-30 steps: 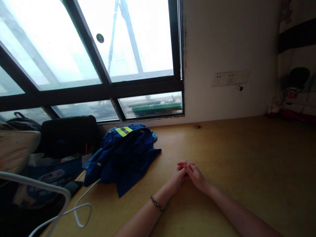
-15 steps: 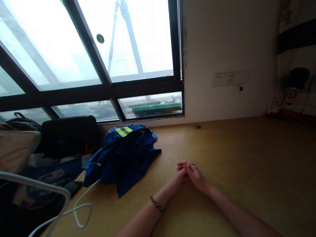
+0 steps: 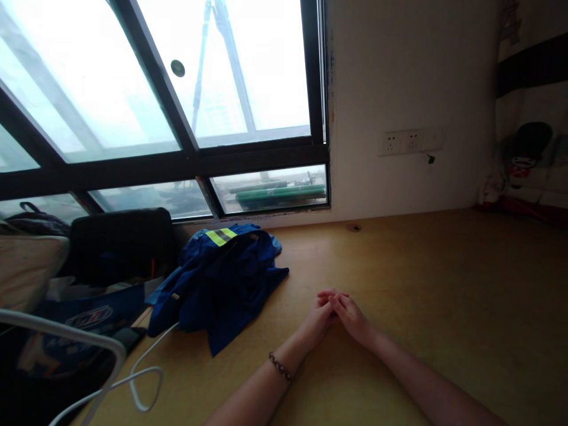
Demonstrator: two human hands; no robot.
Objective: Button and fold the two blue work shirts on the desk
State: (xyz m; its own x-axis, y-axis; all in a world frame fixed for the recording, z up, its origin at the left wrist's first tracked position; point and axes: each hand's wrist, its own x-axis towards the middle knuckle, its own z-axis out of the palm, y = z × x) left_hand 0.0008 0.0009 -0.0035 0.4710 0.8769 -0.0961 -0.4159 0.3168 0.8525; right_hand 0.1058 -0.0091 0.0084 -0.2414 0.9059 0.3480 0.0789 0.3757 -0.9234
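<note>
Both my forearms rest on a yellow wooden table (image 3: 426, 278). My left hand (image 3: 316, 320) and my right hand (image 3: 354, 317) lie flat on the tabletop, their fingertips meeting in front of me. Neither hand holds anything. A beaded bracelet (image 3: 280, 366) circles my left wrist. The nearest thing is a crumpled blue work jacket (image 3: 222, 281) with a yellow reflective stripe, on the table to the left of my left hand, apart from it.
A white wire hanger (image 3: 133, 378) lies at the table's left front. Beyond the left edge stand a black bag (image 3: 119, 242) and a blue printed bag (image 3: 89, 316). A large window (image 3: 199, 89) and a wall with sockets (image 3: 410, 142) close off the back.
</note>
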